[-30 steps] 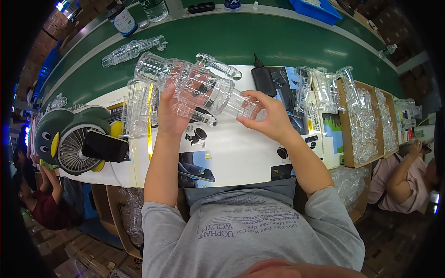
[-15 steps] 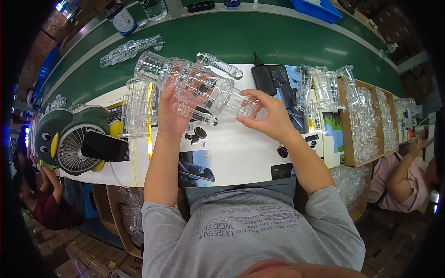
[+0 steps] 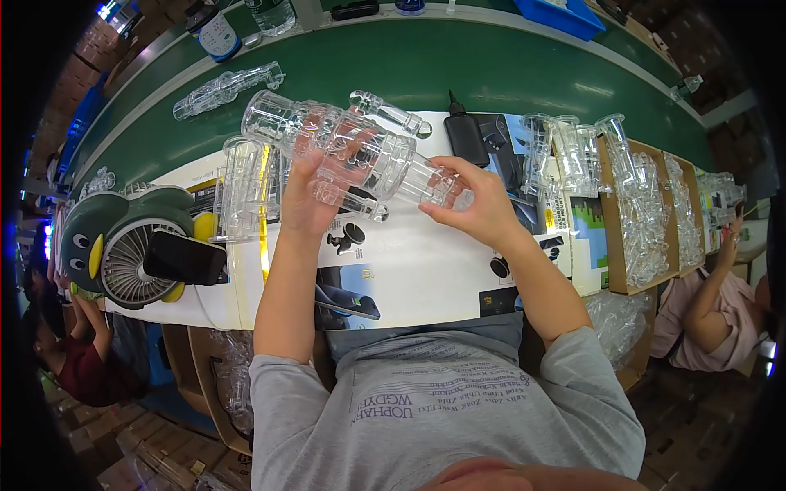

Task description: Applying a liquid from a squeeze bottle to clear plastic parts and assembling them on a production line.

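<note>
Clear glassware point(image 3: 390, 160), a wide ribbed tube with side arms, lies slantwise in the air above the white sheet. My left hand point(image 3: 303, 196) is wrapped round its middle from below; some fingers show through the glass. At its right end is a narrower clear tube point(image 3: 424, 182), which my right hand point(image 3: 483, 204) pinches between thumb and fingers. Whether this narrow tube is a separate part or joined to the wide one, I cannot tell. Just behind lies a rounded clear glass arm point(image 3: 391, 113); its link to the held piece is unclear.
Upright clear tubes point(image 3: 237, 188) stand left, beside a green penguin-shaped fan point(image 3: 123, 245) with a black phone point(image 3: 184, 259). A black nozzle bottle point(image 3: 465, 135) stands behind my right hand. Rightward are more glass tubes point(image 3: 565, 155) and a cardboard box point(image 3: 616, 245) of glass parts. Co-workers sit either side.
The held glassware has shifted slightly to the right and turned a little in my hands. Both hands keep their grip. The co-worker at right has raised an arm.
</note>
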A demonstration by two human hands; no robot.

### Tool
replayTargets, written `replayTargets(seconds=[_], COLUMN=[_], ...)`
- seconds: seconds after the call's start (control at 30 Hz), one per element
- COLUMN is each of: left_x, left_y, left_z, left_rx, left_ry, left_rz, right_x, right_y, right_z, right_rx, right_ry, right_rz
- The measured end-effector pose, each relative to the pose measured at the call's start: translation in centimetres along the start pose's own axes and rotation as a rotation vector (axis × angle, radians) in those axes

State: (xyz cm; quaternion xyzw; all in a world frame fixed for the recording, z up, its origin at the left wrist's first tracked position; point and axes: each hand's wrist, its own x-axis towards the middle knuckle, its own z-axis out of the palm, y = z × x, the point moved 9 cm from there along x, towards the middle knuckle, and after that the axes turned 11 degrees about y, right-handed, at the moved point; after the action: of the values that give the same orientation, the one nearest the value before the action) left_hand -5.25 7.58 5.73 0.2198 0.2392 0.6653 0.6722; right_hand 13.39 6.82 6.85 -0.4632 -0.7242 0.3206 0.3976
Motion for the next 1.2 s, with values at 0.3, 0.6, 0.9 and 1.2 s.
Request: replayTargets(seconds=[0.3, 0.6, 0.9, 1.2], left_x=[0.0, 0.2, 0.2, 0.1], left_y=[-0.3, -0.7, -0.9, -1.0], left_z=[-0.2, -1.2, -1.1, -1.1], left_rx=[-0.003, -0.043, -0.013, -0.005], left_ry=[0.010, 0.046, 0.055, 0.027], left_rz=[-0.001, -0.030, -0.028, -0.026], right_x=[0.0, -0.1, -0.2, -0.1], right_y=[0.2, 0.8, 1.1, 0.9], right_z=[0.0, 0.6, 0.6, 0.1], right_rx=[-0.003, 0.042, 0.052, 0.086], right_ry=[0.004, 0.005, 0.005, 0.029], right_rz=[0.000, 0.032, 0.058, 0.013])
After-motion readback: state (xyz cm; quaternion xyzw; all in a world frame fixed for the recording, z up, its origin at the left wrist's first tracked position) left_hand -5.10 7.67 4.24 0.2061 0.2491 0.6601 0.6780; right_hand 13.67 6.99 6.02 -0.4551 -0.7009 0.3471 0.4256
